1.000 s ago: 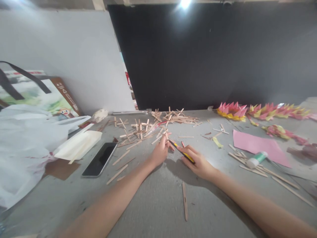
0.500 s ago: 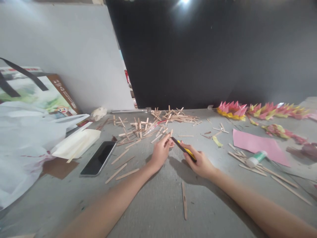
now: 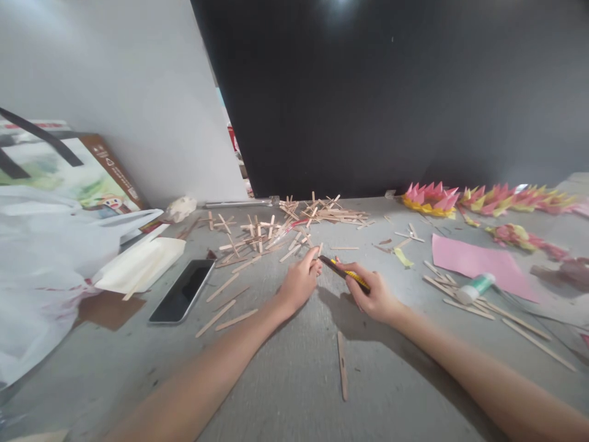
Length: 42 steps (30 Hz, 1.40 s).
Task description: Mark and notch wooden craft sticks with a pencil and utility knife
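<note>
Pinched in my left hand (image 3: 300, 283) is a small wooden craft stick (image 3: 321, 248), its tip showing above the fingers. My right hand (image 3: 373, 298) is wrapped round a yellow and black utility knife (image 3: 346, 268). The knife's front end points up and left, close to the fingertips of my left hand; whether it touches the stick I cannot tell. On the grey table below lies a single wooden stick (image 3: 343, 366) with a small hole or dark mark. Behind my hands spreads a heap of wooden sticks and pieces (image 3: 260, 236), several joined into crosses.
A phone (image 3: 181, 291), white paper packet (image 3: 145, 264) and plastic bag (image 3: 41, 276) lie to the left. At right are a glue stick (image 3: 476, 288), pink paper (image 3: 478, 264), loose sticks and pink-yellow paper flowers (image 3: 430, 199). A black panel (image 3: 391, 98) rises behind the table.
The knife has tilted flatter, and my right hand has shifted slightly right. My left hand still holds the stick in nearly the same place. The view has moved a little.
</note>
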### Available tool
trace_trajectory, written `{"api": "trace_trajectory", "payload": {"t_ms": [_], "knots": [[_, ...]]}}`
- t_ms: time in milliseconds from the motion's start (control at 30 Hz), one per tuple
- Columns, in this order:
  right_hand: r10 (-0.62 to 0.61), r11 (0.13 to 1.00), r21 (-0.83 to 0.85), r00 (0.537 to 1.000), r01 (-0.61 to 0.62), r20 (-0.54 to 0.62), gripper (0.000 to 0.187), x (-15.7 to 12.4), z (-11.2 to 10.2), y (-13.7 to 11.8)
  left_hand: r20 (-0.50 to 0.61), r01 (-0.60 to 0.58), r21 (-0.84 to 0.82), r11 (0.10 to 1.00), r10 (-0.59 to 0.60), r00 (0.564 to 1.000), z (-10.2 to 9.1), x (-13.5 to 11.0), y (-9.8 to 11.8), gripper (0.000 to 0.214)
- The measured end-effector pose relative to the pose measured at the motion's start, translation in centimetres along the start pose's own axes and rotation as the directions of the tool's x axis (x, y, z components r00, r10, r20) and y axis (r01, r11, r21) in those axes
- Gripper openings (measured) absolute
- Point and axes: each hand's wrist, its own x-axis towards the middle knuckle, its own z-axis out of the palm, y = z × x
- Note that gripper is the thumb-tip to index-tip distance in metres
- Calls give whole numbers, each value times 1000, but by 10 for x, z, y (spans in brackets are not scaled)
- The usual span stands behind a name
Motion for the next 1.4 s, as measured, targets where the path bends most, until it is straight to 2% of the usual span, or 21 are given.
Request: {"api": "trace_trajectory", "payload": {"t_ms": [100, 167, 267, 400, 533, 600, 700, 800, 900, 1033, 1100, 1233, 1333, 1400], "knots": [[14, 1000, 23, 1000, -15, 12, 44, 2, 1, -1, 7, 40, -103, 994, -40, 999, 1, 2, 7, 41], [-12, 1000, -6, 1000, 12, -25, 42, 2, 5, -2, 3, 58, -166, 984, -58, 998, 2, 3, 10, 41], [-29, 998, -51, 999, 28, -35, 39, 2, 7, -4, 0, 62, -192, 979, -63, 998, 2, 3, 10, 40], [17, 999, -50, 999, -15, 42, 39, 15, -11, -19, 38, 61, -175, 983, -55, 998, 5, 4, 6, 41], [-62, 990, -122, 994, 72, 89, 31, 35, -31, -39, 49, 62, -205, 977, -53, 997, 4, 5, 7, 36], [-62, 990, -119, 996, 70, 67, 30, 35, -26, -42, 31, 81, -261, 962, -75, 997, 2, 6, 8, 32], [10, 994, -111, 1000, -8, 20, 37, 22, -3, -37, 6, 106, -334, 937, -111, 994, -2, 7, 10, 31], [-14, 988, -153, 1000, 11, -19, 40, 14, 12, -34, 11, 119, -369, 922, -123, 992, -3, 8, 9, 31], [-42, 980, -195, 999, 42, 9, 35, 32, -1, -46, -4, 103, -352, 930, -112, 994, -2, 9, 8, 32], [-5, 953, -297, 985, 57, 172, 30, 75, -31, -71, -18, 71, -326, 943, -81, 997, -3, 9, 6, 34], [-13, 948, -307, 977, 79, 212, 29, 83, -35, -75, -25, 77, -345, 935, -92, 995, -5, 9, 5, 37], [-41, 963, -259, 990, 76, 138, 32, 62, -14, -59, -43, 125, -416, 901, -157, 987, -5, 11, 3, 39], [-60, 978, -196, 997, 69, 55, 37, 39, 2, -44, -46, 111, -437, 893, -145, 988, -2, 11, 2, 38], [-64, 980, -188, 998, 66, 20, 36, 36, 2, -43, -41, 93, -431, 898, -123, 992, 0, 11, 2, 38]]}}
